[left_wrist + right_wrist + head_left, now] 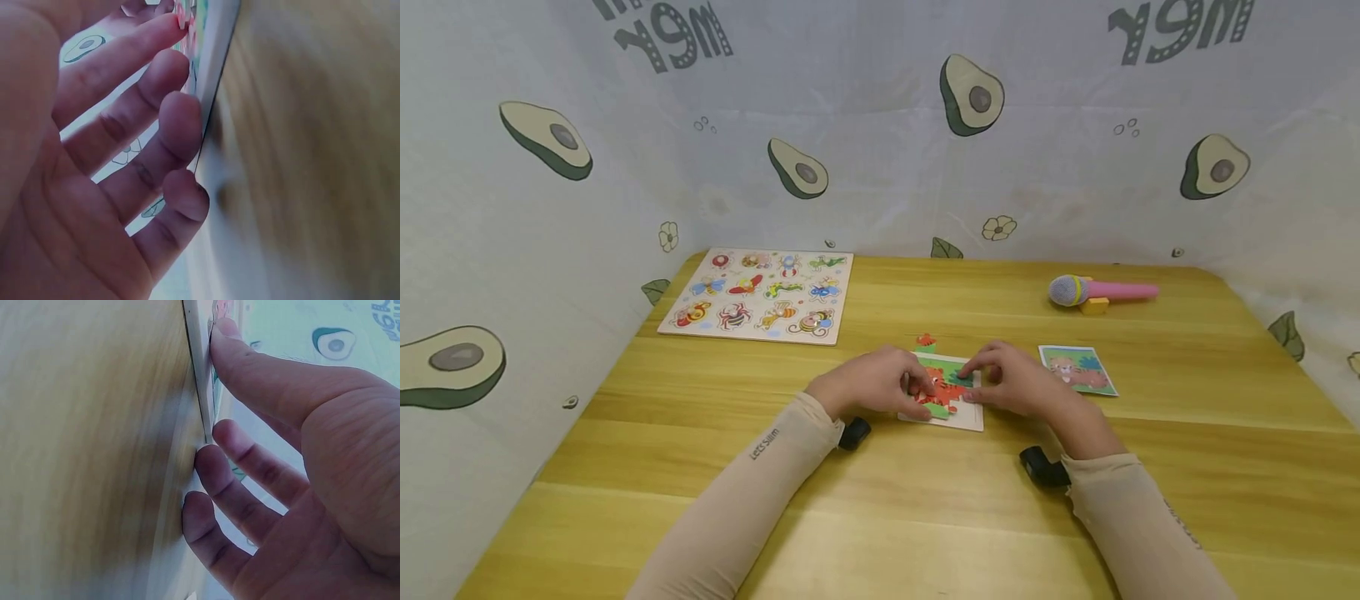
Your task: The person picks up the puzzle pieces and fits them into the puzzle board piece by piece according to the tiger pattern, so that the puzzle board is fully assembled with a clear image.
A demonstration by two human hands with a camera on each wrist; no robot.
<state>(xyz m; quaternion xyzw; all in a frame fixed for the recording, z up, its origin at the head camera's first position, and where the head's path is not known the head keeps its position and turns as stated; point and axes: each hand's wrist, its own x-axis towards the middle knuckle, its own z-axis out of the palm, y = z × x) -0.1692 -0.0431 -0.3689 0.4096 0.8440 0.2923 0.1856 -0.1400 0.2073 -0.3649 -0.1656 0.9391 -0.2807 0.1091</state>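
A jigsaw puzzle (943,387) with a red-orange tiger on green lies in a white-bordered board (966,419) on the table. My left hand (880,383) reaches in from the left, its fingertips on the tiger pieces and the thumb near the lower edge. From the right, my right hand (1018,383) touches the puzzle with index finger and thumb apart. In the right wrist view the thumb (234,353) rests on the picture beside the board's edge, the other fingers loosely bent. A loose red and green puzzle piece (925,342) lies just beyond the board.
A picture card (1078,370) with a pink animal lies to the right. Behind it a pink toy microphone (1120,291) rests on a yellow-orange block (1094,306). An insect puzzle board (752,292) lies at the back left. A printed curtain (880,125) surrounds the wooden table (887,517).
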